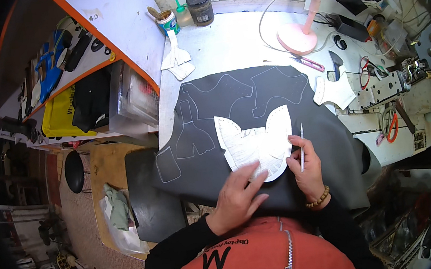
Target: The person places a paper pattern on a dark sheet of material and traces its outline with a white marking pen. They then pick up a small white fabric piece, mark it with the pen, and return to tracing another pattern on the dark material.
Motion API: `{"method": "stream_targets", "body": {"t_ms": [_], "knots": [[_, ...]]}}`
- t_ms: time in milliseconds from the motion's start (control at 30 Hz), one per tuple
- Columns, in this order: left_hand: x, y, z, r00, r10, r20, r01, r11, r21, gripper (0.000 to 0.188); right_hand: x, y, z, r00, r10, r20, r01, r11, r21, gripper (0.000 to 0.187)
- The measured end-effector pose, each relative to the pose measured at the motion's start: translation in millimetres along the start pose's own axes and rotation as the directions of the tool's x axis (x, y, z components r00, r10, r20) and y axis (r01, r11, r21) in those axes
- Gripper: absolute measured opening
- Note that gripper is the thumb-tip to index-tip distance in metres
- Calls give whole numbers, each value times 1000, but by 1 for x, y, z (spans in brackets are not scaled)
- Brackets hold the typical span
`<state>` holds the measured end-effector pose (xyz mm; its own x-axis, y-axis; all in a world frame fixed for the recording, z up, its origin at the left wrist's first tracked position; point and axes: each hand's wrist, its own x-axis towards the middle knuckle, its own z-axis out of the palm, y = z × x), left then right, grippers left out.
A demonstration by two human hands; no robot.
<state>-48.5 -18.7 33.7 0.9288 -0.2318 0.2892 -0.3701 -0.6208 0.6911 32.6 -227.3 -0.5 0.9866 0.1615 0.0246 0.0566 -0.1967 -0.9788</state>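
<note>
A white paper pattern piece point(256, 141) with two pointed lobes lies on a large black sheet of leather-like material point(328, 148). Spread over the pattern's lower edge are the fingers of my left hand point(237, 194). Beside the pattern's right edge, my right hand point(310, 170) grips a slim silvery-white pen point(302, 146), its point directed away from me. Several shapes are outlined in pale lines on the sheet, to the left of and beyond the pattern. The sheet hangs over the near table edge toward my lap.
At the back left are smaller white pattern pieces point(177, 59), a brush in a pot point(167, 21) and a dark-lidded jar point(200, 10). A pink stand point(297, 37), a pink cutter point(309, 63), another pattern point(334, 92) and a sewing machine point(380, 90) occupy the right. Shelves point(125, 44) border the left.
</note>
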Motion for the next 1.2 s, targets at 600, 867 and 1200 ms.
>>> {"method": "stream_targets", "body": {"t_ms": [600,867,1200], "knots": [[14,-34,19,989,-29,146,-22,941,337,58,4,-6,-4,994,-57,96,71,987,-147,41],[14,-34,19,987,-32,157,-22,942,335,57,4,-10,-1,990,-105,95,122,971,-207,38],[15,-34,19,987,-26,156,-31,935,352,58,3,-8,-1,988,-126,93,144,963,-227,37]]}}
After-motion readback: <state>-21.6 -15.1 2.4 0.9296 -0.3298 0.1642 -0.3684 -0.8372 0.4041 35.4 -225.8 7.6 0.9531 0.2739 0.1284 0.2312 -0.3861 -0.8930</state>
